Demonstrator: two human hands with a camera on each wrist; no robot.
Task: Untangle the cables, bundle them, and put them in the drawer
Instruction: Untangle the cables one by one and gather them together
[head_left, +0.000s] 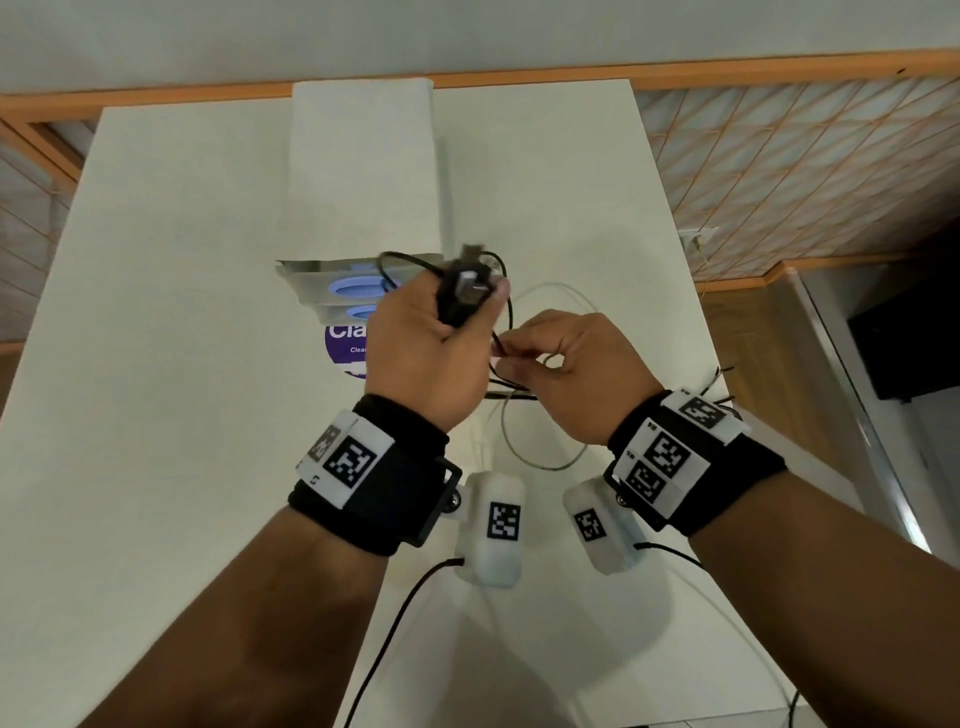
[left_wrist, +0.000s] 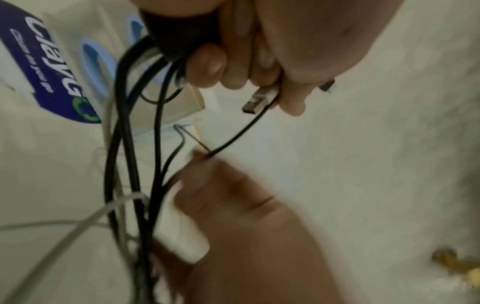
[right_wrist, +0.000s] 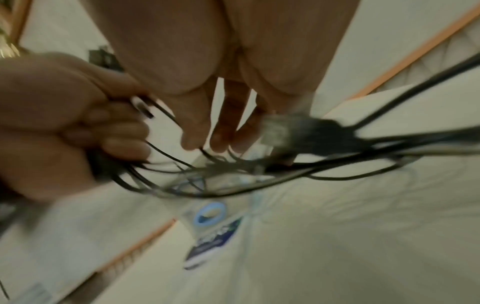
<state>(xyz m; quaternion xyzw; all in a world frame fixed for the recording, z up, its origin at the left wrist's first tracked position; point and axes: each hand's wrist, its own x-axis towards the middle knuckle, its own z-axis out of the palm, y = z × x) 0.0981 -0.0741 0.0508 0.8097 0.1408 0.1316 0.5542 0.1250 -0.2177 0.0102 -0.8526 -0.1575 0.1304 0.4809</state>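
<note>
The left hand (head_left: 423, 343) is closed in a fist round a bunch of thin black rubber-sheathed cables (left_wrist: 135, 144), held up clear of the white table top (head_left: 182, 364). A metal USB plug (left_wrist: 257, 100) sticks out of that grip between the curled fingers, and a second dark plug (head_left: 470, 252) pokes up just above the knuckles in the head view (too blurred to tell its type). Below the fist the black strands hang down in several loose loops.

The right hand (head_left: 563, 371) sits just beside the left one, slightly lower and towards the person. Its thumb and fingertips (right_wrist: 191, 142) pinch one thin black strand that runs from the left fist; the other fingers are loosely bent. In the right wrist view a black moulded plug with a clear end (right_wrist: 298, 133) hangs among the strands just past those fingertips, very blurred.

Beneath both hands a thin pale grey cable (head_left: 540, 457) lies in a wide loop on the table, and part of it rises into the tangle under the left grip. A few more black wire ends (head_left: 719, 374) show beyond the right wrist at the table edge.

Beyond the left fist stands a white plastic drawer unit with blue ring handles (head_left: 358, 286); a purple round label (head_left: 345, 345) sits on its front. Whether any drawer is pulled out cannot be told.
</note>
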